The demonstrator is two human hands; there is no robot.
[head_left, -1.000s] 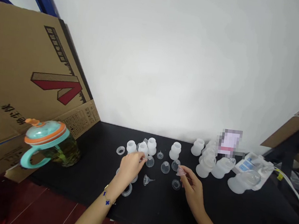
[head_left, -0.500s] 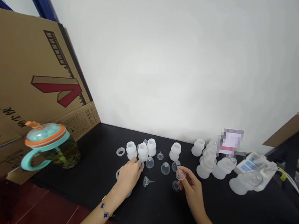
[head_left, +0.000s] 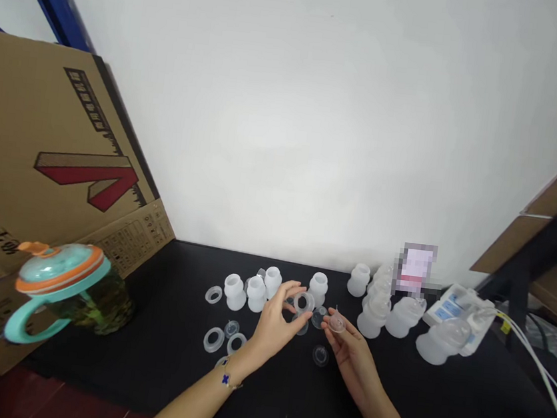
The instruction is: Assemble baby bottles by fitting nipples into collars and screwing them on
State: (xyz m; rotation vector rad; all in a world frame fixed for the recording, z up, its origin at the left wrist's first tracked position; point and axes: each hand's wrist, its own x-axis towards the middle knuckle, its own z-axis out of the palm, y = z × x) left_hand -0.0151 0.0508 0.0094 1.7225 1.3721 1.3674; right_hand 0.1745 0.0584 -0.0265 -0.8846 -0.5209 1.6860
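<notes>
Between the thumb and fingers of my left hand (head_left: 275,323) is a translucent screw ring (head_left: 297,303), held up over the table. Just to its right, my right hand (head_left: 353,355) pinches a clear bottle teat (head_left: 338,323) with its thin tip pointing up. The ring and teat are apart. Behind my hands stand small white bottles without tops, among them one bottle (head_left: 318,286) near the ring. A clear dome cap (head_left: 319,318) lies beside my right fingertips, and another clear teat (head_left: 321,356) lies below. My left hand partly hides other clear pieces.
Several loose rings, one ring (head_left: 214,340) among them, lie left of my left hand. Capped white bottles (head_left: 373,317) stand at right, beside a white device (head_left: 469,345) with cables. A turquoise-handled jug (head_left: 91,305) and a large cardboard box (head_left: 30,134) occupy the left.
My left hand has lifted a ring from the left side and carried it right, near my right hand. My right hand still holds the teat, now tip up. The view has shifted slightly.
</notes>
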